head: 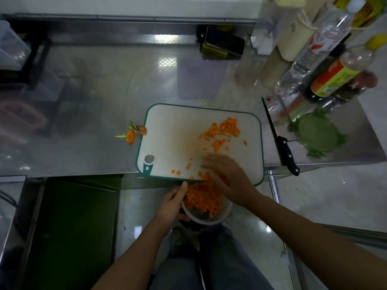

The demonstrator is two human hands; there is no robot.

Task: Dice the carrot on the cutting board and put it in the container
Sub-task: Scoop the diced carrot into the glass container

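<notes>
White plastic cutting board with teal rim (178, 132) lies at the front edge of the steel counter (94, 101). Left hand (173, 204) grips a clear round plastic container (209, 219) just below that edge, fingers curled round its rim. Container is part-filled with orange carrot dice (201, 197). Right hand (226, 176) lies flat on the board's near edge, fingers straight, touching dice. More dice are heaped at the board's far right. Black-handled knife (280, 141) lies right of the board.

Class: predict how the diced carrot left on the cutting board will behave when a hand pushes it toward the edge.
The diced carrot is loose small cubes, so it will likely scatter rather than move as one; strays already dot the cutting board. Cubes probably slide, not roll. They look light.
</notes>
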